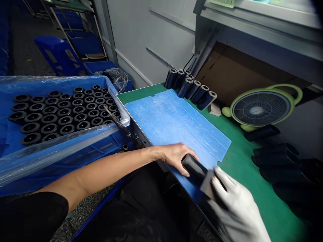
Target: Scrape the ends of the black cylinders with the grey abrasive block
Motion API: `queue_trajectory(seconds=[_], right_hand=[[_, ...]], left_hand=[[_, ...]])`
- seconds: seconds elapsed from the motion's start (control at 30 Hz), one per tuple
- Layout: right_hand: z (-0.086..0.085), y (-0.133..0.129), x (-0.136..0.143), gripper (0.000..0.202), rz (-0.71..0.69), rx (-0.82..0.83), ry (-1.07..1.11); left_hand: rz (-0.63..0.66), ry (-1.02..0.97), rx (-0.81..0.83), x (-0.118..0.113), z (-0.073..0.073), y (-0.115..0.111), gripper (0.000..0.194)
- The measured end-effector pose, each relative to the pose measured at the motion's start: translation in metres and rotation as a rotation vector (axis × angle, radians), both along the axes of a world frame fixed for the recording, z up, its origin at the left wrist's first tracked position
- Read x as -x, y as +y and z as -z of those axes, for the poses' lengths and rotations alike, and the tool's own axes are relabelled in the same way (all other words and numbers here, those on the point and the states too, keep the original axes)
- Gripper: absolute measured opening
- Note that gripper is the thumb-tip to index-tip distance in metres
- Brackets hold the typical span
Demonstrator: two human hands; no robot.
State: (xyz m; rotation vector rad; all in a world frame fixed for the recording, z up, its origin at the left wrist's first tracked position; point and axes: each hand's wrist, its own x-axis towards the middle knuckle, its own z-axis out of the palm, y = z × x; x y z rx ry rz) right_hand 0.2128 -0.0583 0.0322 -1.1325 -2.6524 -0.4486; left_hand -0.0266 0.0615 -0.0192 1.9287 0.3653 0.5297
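Observation:
A dark glossy cylinder [194,167] lies tilted over the front edge of the blue sheet [174,124]. My left hand [179,156], bare, is wrapped round its near-left end. My right hand [234,198] wears a white glove and is blurred by motion; its fingers pinch a small pale block [208,184] against the cylinder's other end. The blue sheet lies flat on the green table top [242,161].
Several dark cylinders [185,88] stand at the table's back edge, more [280,161] at the right. A green-rimmed fan [261,109] stands near the back. Left, a plastic-lined blue crate [7,134] holds many cylinders, with a brush [118,121] on its rim.

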Motion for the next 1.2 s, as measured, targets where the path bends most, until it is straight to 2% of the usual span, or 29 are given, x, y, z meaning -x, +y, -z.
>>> queue_trajectory(seconds=[0.07, 0.2, 0.33, 0.43, 0.63, 0.7, 0.8, 0.87, 0.93, 1.0, 1.1, 1.2], right_hand=[[0.000, 0.002, 0.001, 0.031, 0.021, 0.014, 0.009], [-0.002, 0.002, -0.005, 0.033, -0.062, -0.007, -0.008], [-0.003, 0.003, 0.003, 0.025, 0.024, -0.051, -0.041], [-0.003, 0.004, 0.011, 0.025, -0.009, -0.041, -0.020], [0.010, -0.005, -0.001, 0.031, 0.098, -0.014, 0.081], [0.015, -0.012, -0.010, 0.035, 0.113, 0.033, 0.223], [0.021, -0.038, -0.043, 0.052, 0.352, 0.098, 0.429], [0.025, -0.057, -0.065, 0.061, 0.459, 0.098, 0.455], [0.027, -0.070, -0.074, 0.065, 0.448, 0.059, 0.411], [0.029, -0.075, -0.066, 0.067, 0.448, 0.006, 0.359], [0.036, -0.076, -0.038, 0.073, 0.470, -0.067, 0.355], [0.048, -0.083, -0.016, 0.082, 0.507, -0.083, 0.371]], left_hand=[[-0.014, 0.010, -0.025, 0.000, 0.000, 0.000, 0.049], [-0.005, 0.006, -0.028, 0.000, 0.000, 0.000, 0.055], [-0.011, 0.031, -0.008, 0.000, 0.002, 0.001, 0.054], [-0.016, 0.036, -0.050, 0.000, 0.002, 0.001, 0.053], [-0.033, 0.031, -0.025, 0.001, -0.002, -0.003, 0.058], [-0.064, 0.045, -0.039, 0.002, -0.003, -0.004, 0.059], [-0.081, 0.062, -0.049, 0.004, -0.003, -0.005, 0.062], [-0.069, 0.056, -0.052, 0.005, -0.003, -0.004, 0.062], [-0.064, 0.053, -0.048, 0.004, -0.004, -0.004, 0.062], [-0.079, 0.058, -0.044, 0.004, -0.006, -0.006, 0.065], [-0.119, 0.036, -0.052, 0.002, -0.009, -0.017, 0.071], [-0.235, -0.029, -0.078, -0.003, -0.009, -0.038, 0.065]])
